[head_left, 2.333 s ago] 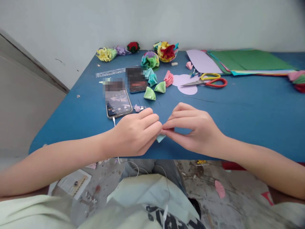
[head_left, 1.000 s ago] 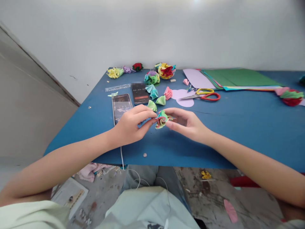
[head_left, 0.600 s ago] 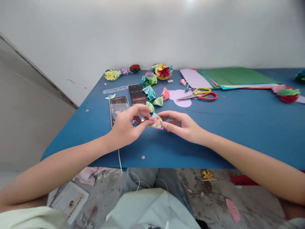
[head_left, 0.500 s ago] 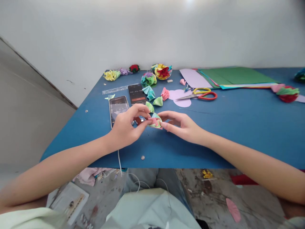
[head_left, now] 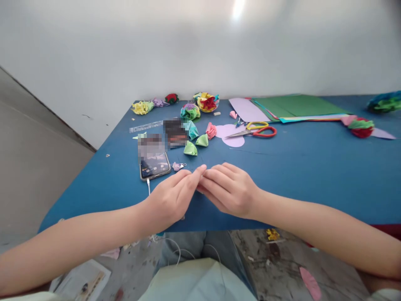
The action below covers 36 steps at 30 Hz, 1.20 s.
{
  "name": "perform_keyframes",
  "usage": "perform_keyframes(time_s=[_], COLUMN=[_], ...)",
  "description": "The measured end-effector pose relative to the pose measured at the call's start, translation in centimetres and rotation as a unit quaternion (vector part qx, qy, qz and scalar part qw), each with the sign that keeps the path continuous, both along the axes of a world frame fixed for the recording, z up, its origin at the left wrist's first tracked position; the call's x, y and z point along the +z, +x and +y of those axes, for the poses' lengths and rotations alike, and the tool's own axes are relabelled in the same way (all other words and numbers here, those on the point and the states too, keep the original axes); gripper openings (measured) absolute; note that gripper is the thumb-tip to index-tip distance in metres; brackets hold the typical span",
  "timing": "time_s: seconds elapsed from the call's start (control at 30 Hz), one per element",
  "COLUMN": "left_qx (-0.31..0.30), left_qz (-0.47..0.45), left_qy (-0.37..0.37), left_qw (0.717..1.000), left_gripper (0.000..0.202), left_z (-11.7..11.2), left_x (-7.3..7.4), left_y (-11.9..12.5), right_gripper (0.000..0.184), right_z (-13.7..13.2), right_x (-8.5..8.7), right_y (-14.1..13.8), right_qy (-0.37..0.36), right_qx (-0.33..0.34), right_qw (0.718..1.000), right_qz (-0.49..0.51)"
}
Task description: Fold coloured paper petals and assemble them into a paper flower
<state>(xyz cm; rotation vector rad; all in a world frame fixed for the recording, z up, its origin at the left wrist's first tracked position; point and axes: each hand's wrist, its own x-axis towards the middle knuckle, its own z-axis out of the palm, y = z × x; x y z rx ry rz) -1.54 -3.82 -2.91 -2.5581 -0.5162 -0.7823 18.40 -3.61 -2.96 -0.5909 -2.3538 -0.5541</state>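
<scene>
A pale wall (head_left: 125,54) rises along the far side, behind a blue table (head_left: 300,184). At the far right of the table lies a stack of coloured paper (head_left: 297,105), green on top.

At the near edge, the left hand (head_left: 169,198) and right hand (head_left: 233,190) come together over the table, fingertips meeting in the middle. The right hand's fingers are bent and held close side by side; on the left hand, one finger reaches out to the right hand's tips. Both hands look nearly closed, but their backs hide the space between, so I can't tell what they have hold of, if anything.

To the left, just beyond the left hand, is a phone (head_left: 155,167) with a white cable in its near end. Farther right, scissors (head_left: 249,131) rest on pale purple paper (head_left: 234,140) cut in rounded lobes. On the far side sit a yellow and red paper flower (head_left: 208,102) and, just to its left and nearer, a green and purple flower (head_left: 190,112). Nearer the hands are folded paper pieces: light green (head_left: 190,149), pink (head_left: 211,130) and teal (head_left: 192,131). Smallest, between phone and fingers, lies a charm (head_left: 177,167).
</scene>
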Motion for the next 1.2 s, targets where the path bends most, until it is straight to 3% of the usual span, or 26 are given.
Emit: perform_keyframes(time_s=[0.13,0.3,0.57,0.8,1.0,1.2], left_qx=[-0.001,-0.008,0.015,-0.009,-0.012,-0.010], left_qz=[0.018,-0.045,-0.056,-0.047,-0.007,0.031], left_qy=[0.015,-0.098,-0.195,-0.123,-0.033,-0.014], left_qw=[1.000,0.994,0.979,0.991,0.999,0.999], left_gripper=[0.060,0.053,0.009,0.018,0.020,0.017], left_z=[-0.1,-0.1,0.6,0.9,1.1,1.2], left_x=[0.0,0.5,1.3,1.1,1.4,1.2], left_y=[0.2,0.4,0.1,-0.2,-0.1,-0.1], right_gripper=[0.012,0.017,0.010,0.011,0.019,0.012], right_z=[0.0,-0.1,-0.2,0.1,0.3,0.2], right_x=[0.1,0.4,0.9,0.8,0.3,1.3], right_y=[-0.2,-0.4,0.0,0.3,0.9,1.1], right_qy=[-0.019,-0.039,-0.116,-0.083,-0.042,0.072], right_qx=[-0.002,0.007,0.018,0.047,0.011,0.010], right_qw=[1.000,0.999,0.992,0.994,0.999,0.995], right_qz=[-0.024,-0.030,0.042,0.049,0.011,-0.073])
